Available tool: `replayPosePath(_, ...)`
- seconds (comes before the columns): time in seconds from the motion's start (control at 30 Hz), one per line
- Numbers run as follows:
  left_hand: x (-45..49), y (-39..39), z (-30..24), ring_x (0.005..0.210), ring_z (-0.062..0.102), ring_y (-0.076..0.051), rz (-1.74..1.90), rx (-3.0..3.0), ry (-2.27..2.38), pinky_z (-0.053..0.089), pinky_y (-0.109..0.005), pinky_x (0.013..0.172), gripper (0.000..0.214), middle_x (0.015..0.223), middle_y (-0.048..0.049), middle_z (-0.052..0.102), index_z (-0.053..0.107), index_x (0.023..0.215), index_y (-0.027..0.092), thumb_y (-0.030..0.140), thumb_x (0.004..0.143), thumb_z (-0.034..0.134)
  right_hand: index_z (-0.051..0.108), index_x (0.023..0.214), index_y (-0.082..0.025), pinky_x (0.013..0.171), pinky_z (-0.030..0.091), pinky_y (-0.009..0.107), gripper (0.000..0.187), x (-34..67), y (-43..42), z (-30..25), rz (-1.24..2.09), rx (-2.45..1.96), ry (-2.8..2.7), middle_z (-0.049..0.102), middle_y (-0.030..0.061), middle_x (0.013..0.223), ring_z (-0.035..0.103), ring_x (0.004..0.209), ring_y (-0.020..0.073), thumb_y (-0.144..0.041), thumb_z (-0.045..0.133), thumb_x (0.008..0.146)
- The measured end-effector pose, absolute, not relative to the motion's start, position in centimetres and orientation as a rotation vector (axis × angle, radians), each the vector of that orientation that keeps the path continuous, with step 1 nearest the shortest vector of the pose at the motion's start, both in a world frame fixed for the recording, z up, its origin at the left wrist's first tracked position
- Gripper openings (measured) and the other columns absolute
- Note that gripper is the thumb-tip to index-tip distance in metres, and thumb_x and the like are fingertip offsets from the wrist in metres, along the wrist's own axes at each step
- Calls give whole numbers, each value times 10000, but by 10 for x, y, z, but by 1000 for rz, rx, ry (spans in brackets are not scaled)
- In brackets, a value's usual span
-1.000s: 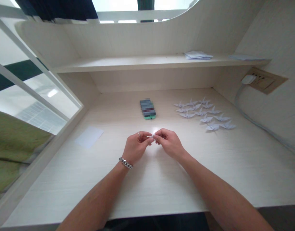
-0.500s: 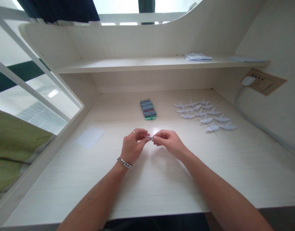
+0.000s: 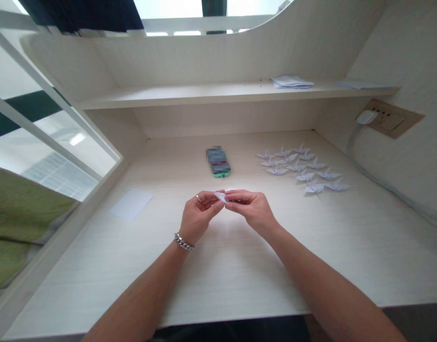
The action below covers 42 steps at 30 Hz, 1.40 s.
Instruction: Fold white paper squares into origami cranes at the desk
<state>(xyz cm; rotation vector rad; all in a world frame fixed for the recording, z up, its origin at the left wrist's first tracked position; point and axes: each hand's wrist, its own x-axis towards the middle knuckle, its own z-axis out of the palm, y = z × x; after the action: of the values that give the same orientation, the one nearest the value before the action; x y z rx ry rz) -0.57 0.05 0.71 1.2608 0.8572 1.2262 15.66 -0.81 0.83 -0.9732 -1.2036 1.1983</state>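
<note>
A small piece of folded white paper [image 3: 220, 195] is pinched between both hands above the middle of the desk, its pointed upper part showing. My left hand [image 3: 199, 211], with a ring and a chain bracelet at the wrist, grips its left side between thumb and fingers. From the other side, my right hand [image 3: 249, 207] holds the paper with thumb and fingertips. The fingers cover much of the paper's lower part. Several folded paper cranes [image 3: 297, 166] stand in a group to the right, beyond my right hand.
A flat sheet of white paper [image 3: 131, 204] lies at the left of the desk [image 3: 218, 280]. Behind the hands sits a pixelated object with a green edge [image 3: 221, 175]. Stacked papers [image 3: 291, 82] rest on the shelf. A cable [image 3: 385, 183] runs down the right wall.
The folded paper has turned so that a pointed white face shows between the fingers. My right fingers have stretched out further along it. The view has shifted slightly.
</note>
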Motion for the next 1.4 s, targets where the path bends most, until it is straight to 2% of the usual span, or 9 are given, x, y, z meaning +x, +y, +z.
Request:
replayPosePath(0.1, -5, 1, 5, 950, 701, -225, 1248, 1250, 851, 555, -372, 875, 241, 1093, -122, 729, 655, 845, 147, 249, 685, 804, 781, 821, -226, 910, 537, 395, 195, 155, -9, 8, 1157, -948, -1219, 733, 66, 1011, 673, 981, 229, -314, 820, 652)
replayPosePath(0.33, -3, 2, 4, 948, 706, -221, 1299, 1250, 818, 569, -366, 867, 217, 1011, -94, 755, 662, 822, 159, 215, 675, 811, 782, 844, -261, 908, 548, 367, 122, 153, -12, 5, 1004, -949, -1300, 725, 47, 1013, 673, 976, 213, -253, 780, 723)
replayPosePath(0.67, -2, 0, 6, 965, 706, -219, 1350, 1233, 833, 564, -372, 891, 231, 1085, -101, 737, 664, 838, 159, 180, 664, 815, 775, 919, -287, 937, 538, 392, 161, 148, -18, 6, 812, -979, -1386, 740, 33, 1050, 684, 989, 223, -203, 702, 804)
replayPosePath(0.8, -2, -1, 7, 970, 703, -217, 1352, 1219, 848, 555, -368, 908, 223, 1023, -89, 753, 675, 821, 156, 177, 653, 820, 770, 904, -271, 906, 542, 369, 135, 147, -19, 7, 761, -967, -1421, 741, 41, 1009, 683, 961, 215, -208, 679, 827)
replayPosePath(0.93, -2, 0, 8, 900, 708, -203, 1354, 1215, 917, 566, -339, 851, 226, 973, -86, 758, 704, 812, 145, 201, 635, 832, 752, 875, -239, 807, 548, 324, 106, 148, -18, 8, 704, -1000, -1438, 721, 54, 942, 670, 905, 198, -207, 655, 844)
replayPosePath(1.1, -2, 2, 8, 807, 700, -185, 1370, 1229, 991, 565, -308, 773, 218, 879, -80, 762, 730, 798, 138, 250, 641, 831, 724, 860, -191, 647, 534, 269, 97, 148, -17, 7, 809, -1049, -1374, 698, 59, 903, 657, 818, 180, -260, 667, 825)
replayPosePath(1.23, 0, 1, 10, 681, 671, -151, 1349, 1238, 1024, 554, -278, 687, 222, 746, -46, 737, 716, 792, 131, 265, 652, 824, 696, 862, -167, 684, 536, 276, 113, 146, -16, 5, 951, -1046, -1310, 696, 56, 865, 656, 784, 171, -260, 682, 800)
replayPosePath(1.4, 1, -1, 10, 650, 633, -124, 1284, 1314, 1014, 530, -244, 643, 192, 691, -20, 692, 694, 774, 126, 258, 685, 801, 649, 816, -162, 687, 530, 283, 167, 145, -14, 4, 1099, -993, -1196, 678, 32, 775, 654, 726, 165, -282, 741, 745)
